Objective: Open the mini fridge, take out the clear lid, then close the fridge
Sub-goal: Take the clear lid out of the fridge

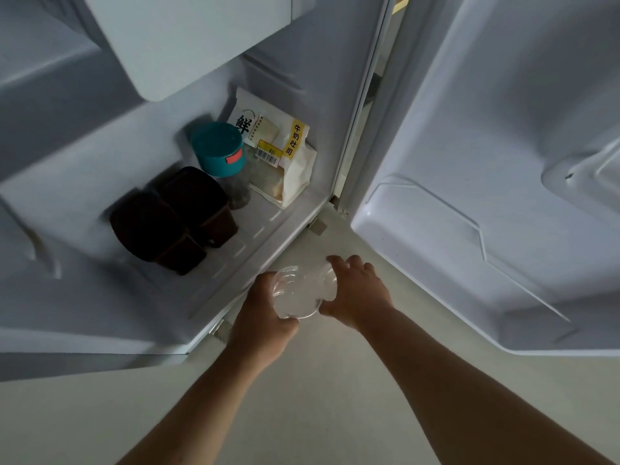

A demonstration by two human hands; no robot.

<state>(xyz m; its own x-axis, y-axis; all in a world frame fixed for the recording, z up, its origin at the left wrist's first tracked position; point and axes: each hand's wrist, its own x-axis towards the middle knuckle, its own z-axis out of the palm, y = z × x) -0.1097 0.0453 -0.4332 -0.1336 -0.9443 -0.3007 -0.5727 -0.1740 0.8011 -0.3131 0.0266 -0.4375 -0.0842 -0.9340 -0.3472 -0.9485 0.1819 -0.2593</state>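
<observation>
Together, we held the clear lid between both hands, just outside the mini fridge and above the pale floor, near the front lip of the bottom shelf. Our left hand was wrapped around the lid's near left edge, fingers curled shut against it, while our right hand cupped the far right edge with fingers only loosely bent and the thumb pressed to the rim. The fridge door stood wide open on the right. Inside, on the shelf floor, two dark brown tubs sat side by side, touching; just behind them stood a clear jar with a teal cap, and beside that, against the right wall, leaned a white bag of milk toast with a yellow label strip and a barcode sticker
</observation>
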